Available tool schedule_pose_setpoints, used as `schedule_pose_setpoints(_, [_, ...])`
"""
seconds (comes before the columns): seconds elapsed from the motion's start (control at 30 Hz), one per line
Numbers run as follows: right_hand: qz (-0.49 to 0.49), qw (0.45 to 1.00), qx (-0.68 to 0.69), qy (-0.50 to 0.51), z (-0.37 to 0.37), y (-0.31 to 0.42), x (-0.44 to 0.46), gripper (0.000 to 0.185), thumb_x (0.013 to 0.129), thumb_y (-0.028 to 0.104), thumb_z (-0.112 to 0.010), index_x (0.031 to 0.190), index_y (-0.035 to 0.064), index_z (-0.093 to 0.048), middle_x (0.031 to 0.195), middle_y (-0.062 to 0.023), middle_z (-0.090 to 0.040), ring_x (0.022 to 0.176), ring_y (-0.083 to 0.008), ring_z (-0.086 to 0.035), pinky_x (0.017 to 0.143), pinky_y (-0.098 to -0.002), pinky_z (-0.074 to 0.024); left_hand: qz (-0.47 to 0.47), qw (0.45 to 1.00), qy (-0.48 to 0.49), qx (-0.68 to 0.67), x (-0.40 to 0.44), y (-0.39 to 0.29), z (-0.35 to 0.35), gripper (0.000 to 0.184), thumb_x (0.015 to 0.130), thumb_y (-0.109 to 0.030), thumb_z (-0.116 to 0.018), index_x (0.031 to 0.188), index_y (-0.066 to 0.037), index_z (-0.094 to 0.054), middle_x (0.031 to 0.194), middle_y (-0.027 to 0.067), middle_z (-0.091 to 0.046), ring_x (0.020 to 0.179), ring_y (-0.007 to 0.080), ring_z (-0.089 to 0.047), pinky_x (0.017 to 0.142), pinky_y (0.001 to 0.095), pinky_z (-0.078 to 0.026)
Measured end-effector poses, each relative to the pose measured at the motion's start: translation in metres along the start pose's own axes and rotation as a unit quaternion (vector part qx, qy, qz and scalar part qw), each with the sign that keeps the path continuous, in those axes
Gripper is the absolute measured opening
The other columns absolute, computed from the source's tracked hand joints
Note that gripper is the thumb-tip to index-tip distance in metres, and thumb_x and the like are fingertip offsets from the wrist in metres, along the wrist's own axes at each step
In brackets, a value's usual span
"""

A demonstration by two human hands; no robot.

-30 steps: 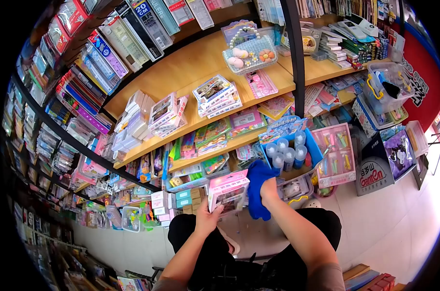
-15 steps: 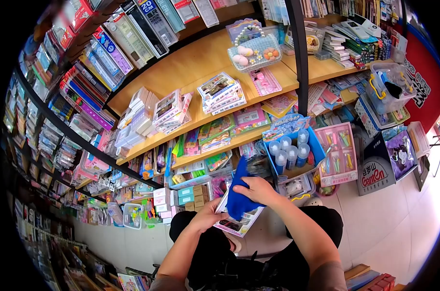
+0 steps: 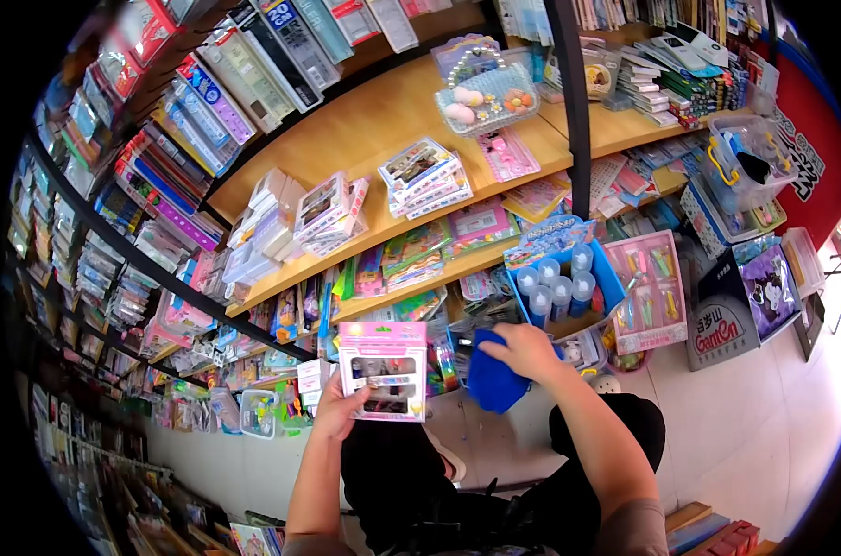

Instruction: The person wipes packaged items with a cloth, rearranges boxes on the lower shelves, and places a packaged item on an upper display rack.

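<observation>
My left hand (image 3: 338, 408) grips the lower left edge of a pink and white boxed set (image 3: 383, 372), thumb across its front. The box stands upright, and dark items show through its windows. To the right, my right hand (image 3: 524, 352) has its fingers closed on a blue cloth (image 3: 500, 378), which hangs down apart from the box. Just beyond that hand sits an open blue carton (image 3: 592, 298) holding several clear-capped bottles (image 3: 560, 291).
On the wooden shelf (image 3: 346, 157) are stacked boxed sets (image 3: 426, 176) and a beaded basket (image 3: 486, 99). A black post (image 3: 573, 111) rises in front. A pink tray of pens (image 3: 646, 289) and a dark Ganten carton (image 3: 728, 315) stand at right.
My left hand has brought the box up and left, turning its front upright. My right hand has drawn the blue cloth off the box, to the right.
</observation>
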State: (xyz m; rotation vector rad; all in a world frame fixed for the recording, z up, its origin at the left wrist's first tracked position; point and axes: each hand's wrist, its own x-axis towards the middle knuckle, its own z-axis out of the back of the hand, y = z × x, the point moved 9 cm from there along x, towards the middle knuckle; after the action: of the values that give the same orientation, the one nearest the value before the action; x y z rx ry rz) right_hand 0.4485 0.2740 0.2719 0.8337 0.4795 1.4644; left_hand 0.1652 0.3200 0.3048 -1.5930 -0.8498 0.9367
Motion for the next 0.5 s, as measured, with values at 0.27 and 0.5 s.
schedule_pose_setpoints(0.27, [-0.089, 0.821, 0.554, -0.105, -0.001, 0.013, -0.008, 0.025, 0.092, 0.022, -0.05, 0.102, 0.0001, -0.056, 0.088, 0.001, -0.059, 0.078, -0.0047, -0.051, 0.067, -0.0225, -0.0447, -0.183, 0.906, -0.074, 0.374, -0.018, -0.028, -0.014, 0.031, 0.077, -0.005, -0.065, 0.106, -0.002, -0.055, 0.086, 0.0092, -0.063, 0.079, 0.0135, -0.059, 0.072, 0.0266, -0.046])
schedule_pose_setpoints(0.5, [0.076, 0.953, 0.255, -0.142, -0.014, 0.074, -0.023, 0.02, 0.083, 0.01, -0.056, 0.097, -0.0043, -0.058, 0.1, -0.0159, -0.055, 0.095, -0.031, -0.053, 0.083, -0.0346, -0.0419, -0.178, 0.858, -0.052, 0.479, -0.013, -0.009, -0.07, 0.029, 0.078, -0.008, -0.063, 0.105, -0.006, -0.056, 0.08, 0.0157, -0.062, 0.073, 0.0332, -0.062, 0.061, 0.0344, -0.048])
